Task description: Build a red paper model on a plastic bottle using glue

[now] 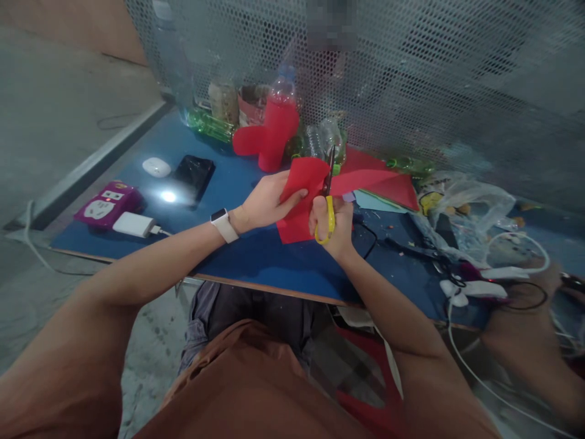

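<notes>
My left hand, with a watch on its wrist, pinches a piece of red paper by its left side, the thumb on top. In my right hand are scissors with yellow handles, my fingers through the loops. Their dark blades point away from me and lie at the right edge of the paper, where a red strip extends to the right. Just beyond my hands stands a clear plastic bottle wrapped in red paper, a rounded red flap sticking out on its left.
A phone, a white case and a purple power socket lie on the blue table at left. Green bottles lie along the mesh panel. Coloured sheets, a plastic bag and cables are at right, near another person's blurred limb.
</notes>
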Motion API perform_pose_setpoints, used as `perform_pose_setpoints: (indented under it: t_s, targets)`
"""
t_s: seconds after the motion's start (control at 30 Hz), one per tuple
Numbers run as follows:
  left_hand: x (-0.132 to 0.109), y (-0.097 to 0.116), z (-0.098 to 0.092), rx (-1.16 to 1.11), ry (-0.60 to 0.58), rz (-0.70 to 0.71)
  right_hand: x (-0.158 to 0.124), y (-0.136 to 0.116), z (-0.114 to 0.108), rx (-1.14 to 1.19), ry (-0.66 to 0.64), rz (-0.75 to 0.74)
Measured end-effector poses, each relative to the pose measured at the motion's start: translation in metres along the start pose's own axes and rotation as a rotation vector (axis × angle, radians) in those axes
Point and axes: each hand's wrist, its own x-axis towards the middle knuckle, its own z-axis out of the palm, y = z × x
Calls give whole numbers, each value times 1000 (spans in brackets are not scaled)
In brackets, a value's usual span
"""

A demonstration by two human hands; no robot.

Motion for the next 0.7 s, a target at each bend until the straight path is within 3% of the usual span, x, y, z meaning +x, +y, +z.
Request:
perform_pose_setpoints:
  t_s: [0.17, 0.33, 0.43, 0.53, 0.7]
  targets:
    - [2, -4, -1, 42, -47, -129, 8, -1, -14, -107, 140, -158]
    - [2, -32, 5, 176, -94, -303, 32, 22, -33, -233, 391, -259]
    - [3, -48, 6, 269, -70, -373, 47, 35, -45, -190, 392, -233]
    - [6, -50, -2, 246, 4, -270, 60, 43, -63, -210, 357, -220]
    - [11, -33, -21, 154, 93, -86, 80, 58, -98, -448, 393, -169]
